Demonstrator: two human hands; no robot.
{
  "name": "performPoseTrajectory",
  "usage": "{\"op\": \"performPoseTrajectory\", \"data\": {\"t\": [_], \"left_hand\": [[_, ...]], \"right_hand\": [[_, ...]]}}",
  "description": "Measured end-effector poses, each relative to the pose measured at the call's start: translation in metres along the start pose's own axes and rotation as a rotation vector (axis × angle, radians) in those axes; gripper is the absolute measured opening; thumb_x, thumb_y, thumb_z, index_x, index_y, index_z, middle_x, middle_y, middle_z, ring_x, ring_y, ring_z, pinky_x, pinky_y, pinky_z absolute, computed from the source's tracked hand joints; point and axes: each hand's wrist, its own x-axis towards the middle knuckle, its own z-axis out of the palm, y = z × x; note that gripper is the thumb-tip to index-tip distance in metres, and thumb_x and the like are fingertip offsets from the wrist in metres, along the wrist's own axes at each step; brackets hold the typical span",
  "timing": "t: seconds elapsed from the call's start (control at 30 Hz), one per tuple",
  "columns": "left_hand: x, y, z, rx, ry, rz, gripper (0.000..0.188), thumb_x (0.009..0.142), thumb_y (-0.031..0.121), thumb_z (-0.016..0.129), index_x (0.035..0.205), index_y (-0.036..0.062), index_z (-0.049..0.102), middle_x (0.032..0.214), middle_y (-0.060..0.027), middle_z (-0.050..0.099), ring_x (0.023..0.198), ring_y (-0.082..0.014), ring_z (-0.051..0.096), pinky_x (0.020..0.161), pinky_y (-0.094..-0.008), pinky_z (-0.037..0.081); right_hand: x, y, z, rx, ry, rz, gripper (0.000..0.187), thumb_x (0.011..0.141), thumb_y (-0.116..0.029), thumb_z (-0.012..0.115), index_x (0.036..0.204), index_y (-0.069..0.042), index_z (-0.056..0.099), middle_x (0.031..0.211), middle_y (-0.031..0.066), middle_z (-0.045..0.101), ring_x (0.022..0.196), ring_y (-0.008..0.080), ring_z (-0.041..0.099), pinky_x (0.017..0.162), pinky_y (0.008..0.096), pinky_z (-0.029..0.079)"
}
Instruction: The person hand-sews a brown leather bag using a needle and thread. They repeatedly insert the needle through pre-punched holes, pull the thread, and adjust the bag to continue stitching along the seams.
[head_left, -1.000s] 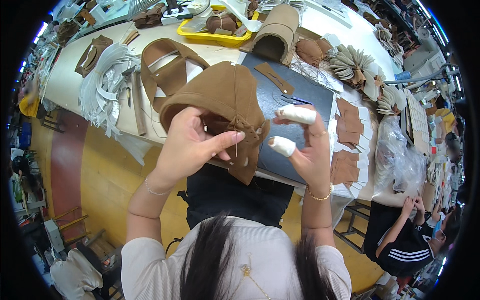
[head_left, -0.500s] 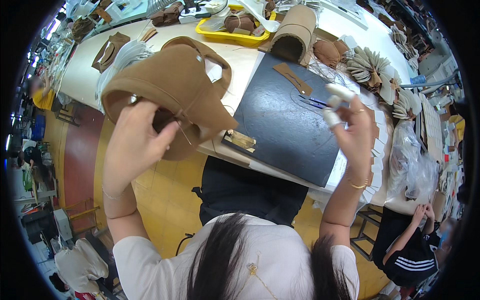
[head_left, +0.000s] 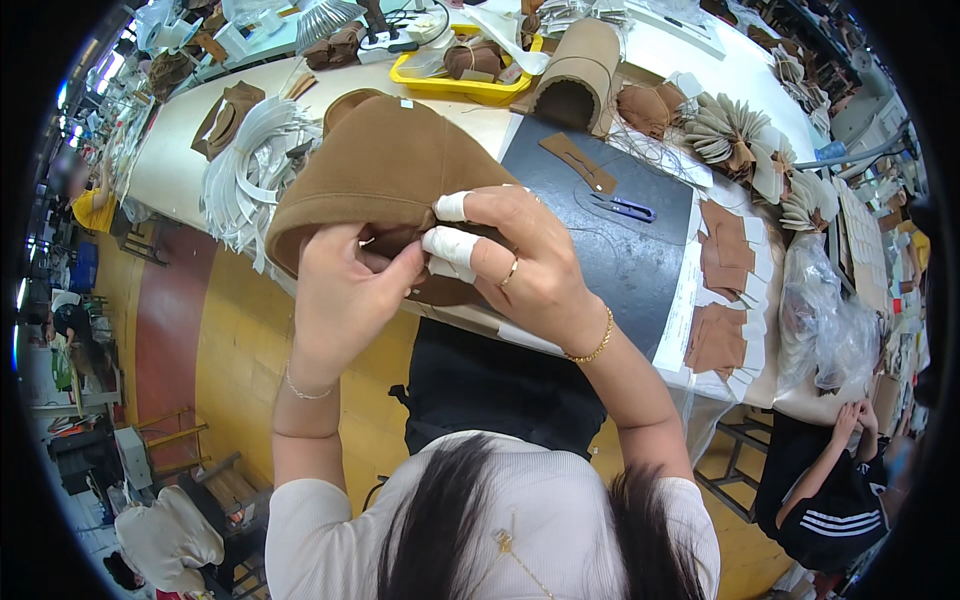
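so the brown curved fabric piece [head_left: 400, 150] is held up over the near edge of the bench [head_left: 165, 170], rounded side toward the far edge. the left hand [head_left: 345, 290] has its grip pinching the open rim, thumb against fingers. the right hand [head_left: 530, 260], thumb and one finger wrapped in white, is at that same rim, tips close together, but honestly can't tell what that grip has between them. just right of the piece there's a dark mat [head_left: 620, 270] by the near edge, with blue snips [head_left: 630, 208] and a flat brown strip [head_left: 580, 161] on it. toward the far edge: a yellow tray [head_left: 500, 93] and a tan roll [head_left: 590, 60]. brown cut pieces [head_left: 722, 250] lie right of the mat.
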Motion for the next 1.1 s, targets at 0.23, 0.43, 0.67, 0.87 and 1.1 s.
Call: {"op": "performPoseTrajectory", "data": {"t": [0.23,0.43,0.67,0.87,1.1], "left_hand": [[0.023,-0.017,0.017,-0.149,-0.001,-0.013,0.022,0.083,0.001,0.068,0.102,-0.0076,0.062,0.088,-0.0099,0.069,0.070,-0.0083,0.064,0.060,-0.0217,0.053],[0.033,-0.030,0.036,-0.221,0.061,0.057,0.023,0.082,0.000,0.069,0.103,-0.0049,0.062,0.092,-0.0100,0.069,0.069,-0.0084,0.064,0.058,-0.0221,0.052],[0.040,-0.042,0.035,0.387,0.110,0.430,0.027,0.080,0.001,0.069,0.106,-0.0031,0.061,0.089,-0.0161,0.066,0.074,-0.0279,0.066,0.070,-0.0334,0.055],[0.046,-0.025,-0.011,-0.011,0.488,0.114,0.017,0.086,0.006,0.069,0.100,-0.0027,0.066,0.088,-0.0046,0.069,0.073,-0.0091,0.065,0.058,-0.0201,0.050],[0.054,-0.033,-0.118,0.615,0.610,0.259,0.019,0.083,0.013,0.072,0.095,-0.0023,0.067,0.084,-0.0055,0.069,0.072,-0.0088,0.064,0.057,-0.0211,0.048]], "right_hand": [[0.007,-0.001,-0.017,-0.102,-0.009,-0.148,0.021,0.065,-0.007,0.070,0.083,-0.002,0.062,0.099,0.0079,0.064,0.094,0.0242,0.062,0.089,0.0446,0.051],[-0.006,0.019,-0.007,-0.028,0.144,0.118,0.025,0.077,-0.003,0.073,0.096,-0.006,0.058,0.100,0.0128,0.070,0.102,0.0311,0.066,0.098,0.0507,0.044],[0.013,0.010,-0.016,0.099,0.245,0.213,0.017,0.083,-0.005,0.069,0.096,-0.006,0.058,0.092,0.0117,0.071,0.094,0.0260,0.069,0.104,0.0526,0.038],[0.019,-0.006,-0.134,0.883,1.071,0.371,0.011,0.094,-0.008,0.053,0.103,-0.002,0.056,0.087,0.0073,0.054,0.088,0.0156,0.058,0.105,0.0532,0.039],[-0.122,0.027,-0.230,1.125,1.058,0.756,0.045,0.088,0.010,0.046,0.130,-0.006,0.043,0.096,0.0037,0.045,0.079,0.0098,0.050,0.076,0.0251,0.049]]}}
